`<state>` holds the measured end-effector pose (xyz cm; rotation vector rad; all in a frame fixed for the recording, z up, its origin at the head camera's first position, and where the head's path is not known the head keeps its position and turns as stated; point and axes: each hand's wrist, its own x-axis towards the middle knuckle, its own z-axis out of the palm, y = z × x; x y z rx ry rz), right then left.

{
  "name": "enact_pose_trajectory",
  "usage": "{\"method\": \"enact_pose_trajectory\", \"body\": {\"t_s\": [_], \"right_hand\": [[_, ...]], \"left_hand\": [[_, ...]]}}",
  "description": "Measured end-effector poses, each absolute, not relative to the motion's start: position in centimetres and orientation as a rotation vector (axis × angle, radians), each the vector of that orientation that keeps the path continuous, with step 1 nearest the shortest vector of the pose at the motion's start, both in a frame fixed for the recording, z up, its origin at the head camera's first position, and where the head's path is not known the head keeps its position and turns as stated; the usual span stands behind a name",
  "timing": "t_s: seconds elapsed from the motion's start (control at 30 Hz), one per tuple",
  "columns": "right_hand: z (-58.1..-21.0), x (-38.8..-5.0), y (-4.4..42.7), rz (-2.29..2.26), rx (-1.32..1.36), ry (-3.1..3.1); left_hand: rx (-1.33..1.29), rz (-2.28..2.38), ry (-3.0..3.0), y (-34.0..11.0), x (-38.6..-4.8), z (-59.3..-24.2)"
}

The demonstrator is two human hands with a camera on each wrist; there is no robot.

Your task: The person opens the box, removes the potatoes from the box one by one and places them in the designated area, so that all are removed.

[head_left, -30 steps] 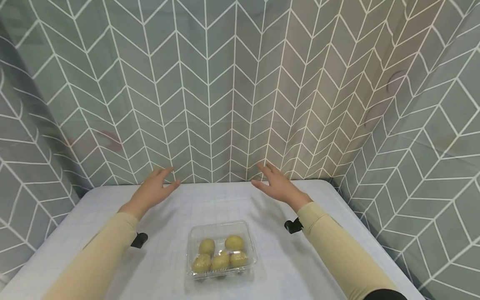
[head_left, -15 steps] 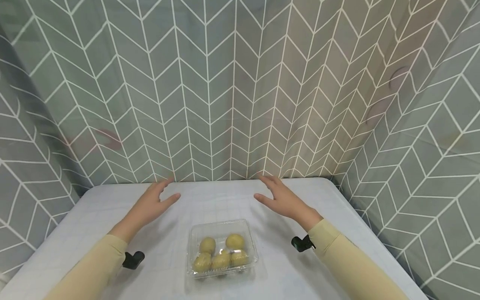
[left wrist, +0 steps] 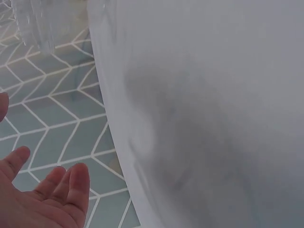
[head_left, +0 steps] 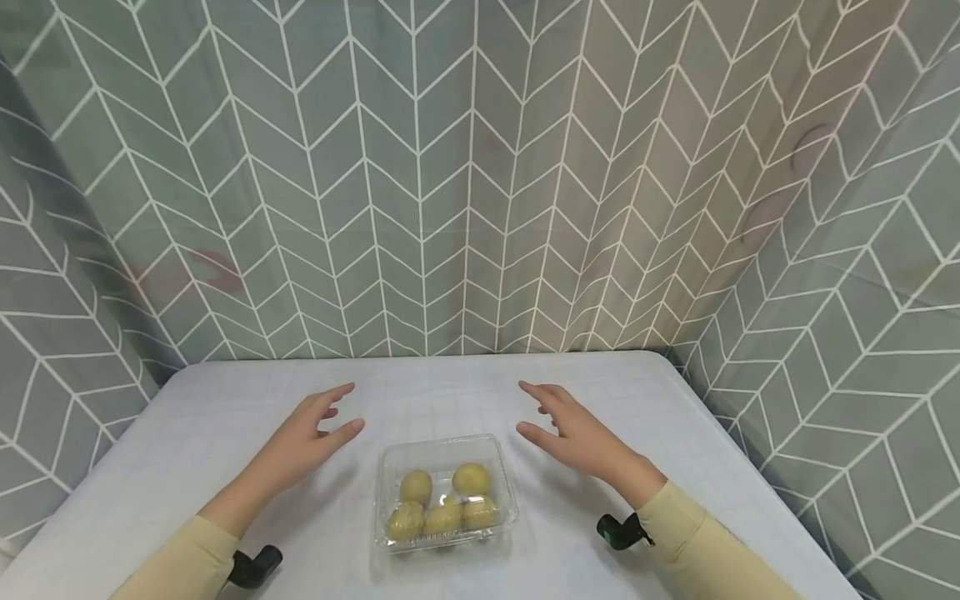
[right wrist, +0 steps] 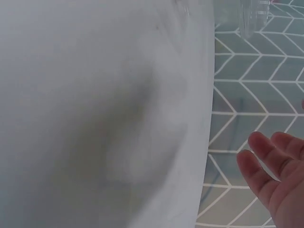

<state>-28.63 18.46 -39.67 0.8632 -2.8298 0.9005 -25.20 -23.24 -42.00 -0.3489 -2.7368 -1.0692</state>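
Observation:
A clear plastic clamshell box (head_left: pixel 446 454) sits on the white table, in the middle of the head view, with several round yellow-green fruits (head_left: pixel 443 518) inside; their exact kind is hard to tell. Its lid appears to cover them. To the box's left, my left hand (head_left: pixel 300 442) hovers over the table with fingers spread, holding nothing. On the other side my right hand (head_left: pixel 581 433) mirrors it, also apart from the box. Both wrist views show the relaxed fingers (left wrist: pixel 78 190) of the left hand and the fingers (right wrist: pixel 266 152) of the right, with part of the box (right wrist: pixel 254 16) at the top.
The white-covered table (head_left: pixel 435 392) runs back to a grey curtain (head_left: pixel 442 208) with a white zigzag pattern. More of this fabric hangs at both sides. A small black wrist camera (head_left: pixel 255 567) is on the left arm, another black camera (head_left: pixel 622 531) on the right.
Both hands have drawn back toward the person, from near the table's far edge to beside the box, and slightly lower in view. The box stays in place.

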Motion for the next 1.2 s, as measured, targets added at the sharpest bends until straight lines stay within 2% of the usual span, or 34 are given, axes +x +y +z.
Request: {"method": "enact_pose_trajectory", "body": {"t_s": [0.7, 1.2], "right_hand": [[-41.3, -24.5, 17.2, 1.068, 1.033, -2.789], [-42.1, -22.0, 16.4, 1.178, 1.127, -2.815]], "left_hand": [[-0.400, -1.262, -2.696, -20.6, -20.2, -42.9], [-0.340, -1.613, -2.762, -18.6, -16.7, -43.1]]}}
